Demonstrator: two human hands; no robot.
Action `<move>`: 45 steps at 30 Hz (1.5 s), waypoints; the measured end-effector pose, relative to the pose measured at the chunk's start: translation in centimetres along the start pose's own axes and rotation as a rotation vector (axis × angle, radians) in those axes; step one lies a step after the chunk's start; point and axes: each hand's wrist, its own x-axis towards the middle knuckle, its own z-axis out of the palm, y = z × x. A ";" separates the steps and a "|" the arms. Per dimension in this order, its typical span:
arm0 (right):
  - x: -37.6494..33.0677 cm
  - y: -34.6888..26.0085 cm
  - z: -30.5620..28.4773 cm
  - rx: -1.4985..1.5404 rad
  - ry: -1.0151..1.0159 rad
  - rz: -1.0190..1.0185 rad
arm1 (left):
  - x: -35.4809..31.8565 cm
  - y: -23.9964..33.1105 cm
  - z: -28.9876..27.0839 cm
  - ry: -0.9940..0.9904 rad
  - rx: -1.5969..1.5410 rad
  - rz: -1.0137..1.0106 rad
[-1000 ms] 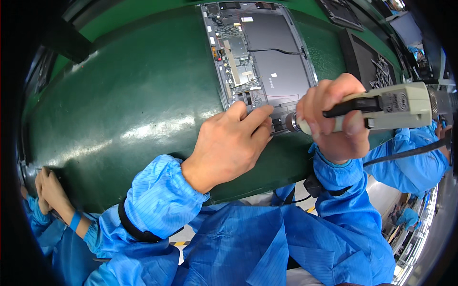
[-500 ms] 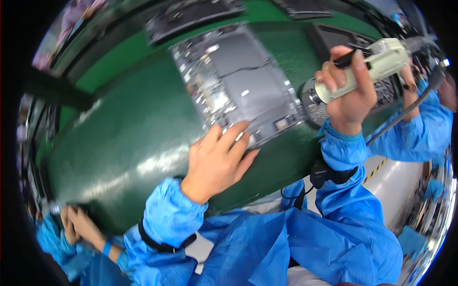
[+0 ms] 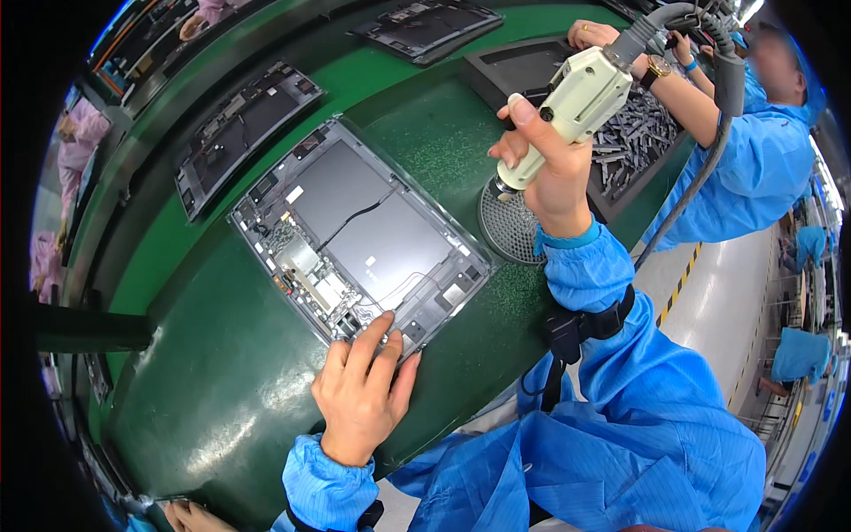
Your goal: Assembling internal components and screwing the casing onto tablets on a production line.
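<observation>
An opened laptop (image 3: 355, 204) lies aslant on the green mat, its battery and circuit board exposed. My left hand (image 3: 359, 386) rests its fingertips on the near edge of the laptop, fingers apart, gripping nothing. In my right hand (image 3: 558, 168) is a pale electric screwdriver (image 3: 592, 93), with fingers wrapped round its body and the thumb raised along it. The screwdriver's nose points down at a round, perforated screw holder (image 3: 510, 222), to the right of the laptop. Whether its tip sits in a hole I cannot tell.
Two more opened laptops (image 3: 244, 133) (image 3: 425, 27) lie on the green belt behind. A black tray (image 3: 612, 199) of small grey parts stands at right, where a co-worker's arm (image 3: 687, 97) reaches over. A thick grey cable (image 3: 722, 142) runs from the screwdriver. Another person's hand (image 3: 191, 514) shows at lower left.
The whole view has swung, so the laptop and both hands appear further left. My right hand keeps the screwdriver by the screw holder, now more upright. The left fingertips stay at the laptop's near edge.
</observation>
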 end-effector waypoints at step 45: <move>-9.7 -1.2 8.3 0.365 -0.696 0.235 | -1.5 -4.7 -1.3 0.000 -0.204 0.093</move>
